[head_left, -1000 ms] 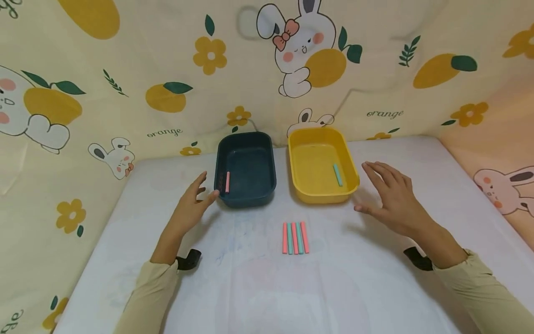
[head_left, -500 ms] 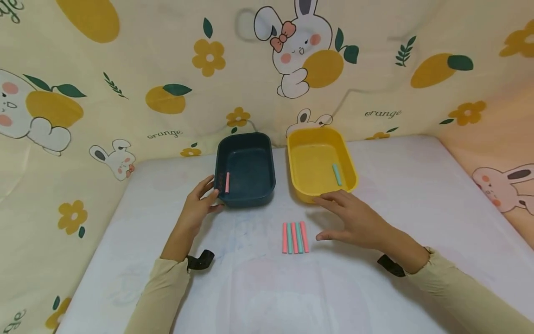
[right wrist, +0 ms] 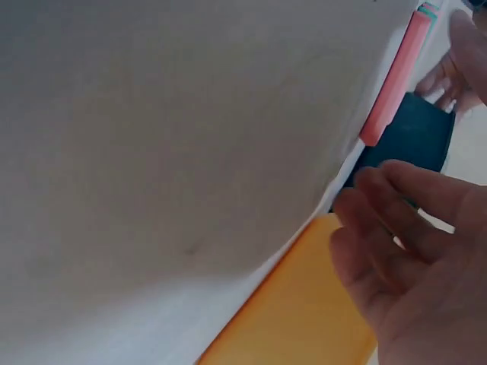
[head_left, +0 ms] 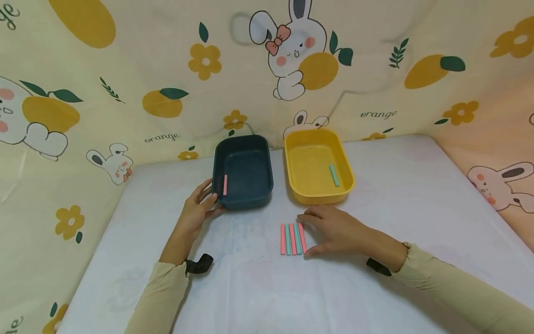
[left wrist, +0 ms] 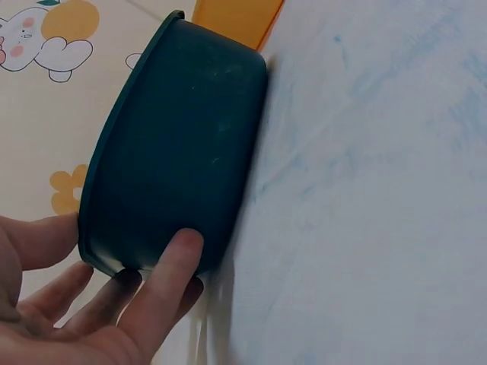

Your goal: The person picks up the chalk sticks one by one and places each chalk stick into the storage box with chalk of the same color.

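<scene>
Only the head view looks into both tubs: mid-frame, a dark teal rectangular plastic tub [head_left: 250,174] contains a short pink stick [head_left: 225,185] near its left wall; to its right, a yellow rectangular plastic tub [head_left: 310,169] contains a mint-green stick [head_left: 334,176]. Lower centre, a row of five slim pink and mint-green sticks [head_left: 293,239] lies on the white surface [head_left: 250,297]. The left wrist view adds the teal tub's outer wall, one finger laid against it; the left hand [head_left: 195,213] grips that tub's lower left corner. In the right wrist view, the right hand [head_left: 335,232] has loosely bent fingers and holds nothing. The head view shows it reaching in from the right, its fingertips and thumb at opposite ends of the row's rightmost pink stick; whether they touch, I cannot tell. Beige sleeves [head_left: 156,292] rise from lower left and lower right.
</scene>
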The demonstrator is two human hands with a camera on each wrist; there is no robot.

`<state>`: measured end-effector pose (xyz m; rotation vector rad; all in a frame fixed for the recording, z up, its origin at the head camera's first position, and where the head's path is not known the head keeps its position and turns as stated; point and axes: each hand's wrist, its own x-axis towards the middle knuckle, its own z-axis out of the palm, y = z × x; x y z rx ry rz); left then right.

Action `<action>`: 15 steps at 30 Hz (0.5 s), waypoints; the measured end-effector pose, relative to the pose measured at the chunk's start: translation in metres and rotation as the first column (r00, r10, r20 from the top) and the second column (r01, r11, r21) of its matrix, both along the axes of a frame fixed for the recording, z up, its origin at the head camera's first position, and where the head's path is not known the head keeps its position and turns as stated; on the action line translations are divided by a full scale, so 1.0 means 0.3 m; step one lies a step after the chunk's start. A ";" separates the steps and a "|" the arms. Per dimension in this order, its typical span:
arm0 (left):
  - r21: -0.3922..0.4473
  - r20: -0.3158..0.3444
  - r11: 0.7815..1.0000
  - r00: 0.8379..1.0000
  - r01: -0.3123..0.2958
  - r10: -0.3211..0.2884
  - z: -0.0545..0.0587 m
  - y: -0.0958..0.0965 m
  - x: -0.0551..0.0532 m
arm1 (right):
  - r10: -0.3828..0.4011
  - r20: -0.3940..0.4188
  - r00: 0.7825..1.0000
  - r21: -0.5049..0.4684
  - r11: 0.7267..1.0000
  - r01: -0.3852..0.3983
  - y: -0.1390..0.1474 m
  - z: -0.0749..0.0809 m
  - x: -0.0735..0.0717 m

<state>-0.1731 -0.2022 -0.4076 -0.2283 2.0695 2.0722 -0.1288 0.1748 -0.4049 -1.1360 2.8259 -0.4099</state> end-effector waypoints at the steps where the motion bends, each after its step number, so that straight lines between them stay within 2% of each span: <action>1: 0.009 0.005 1.000 1.000 -0.001 0.001 -0.003 -0.002 0.000 | 0.002 0.004 1.000 0.015 1.000 -0.002 -0.003 -0.003 0.001; 6: 0.020 -0.003 1.000 1.000 0.007 -0.007 -0.009 -0.008 -0.002 | 0.013 -0.012 1.000 0.046 0.999 -0.013 -0.015 -0.011 0.002; 15: -0.069 -0.056 0.998 0.998 0.003 -0.007 -0.021 -0.004 0.000 | 0.030 -0.049 0.998 0.108 0.994 -0.025 -0.027 -0.017 0.005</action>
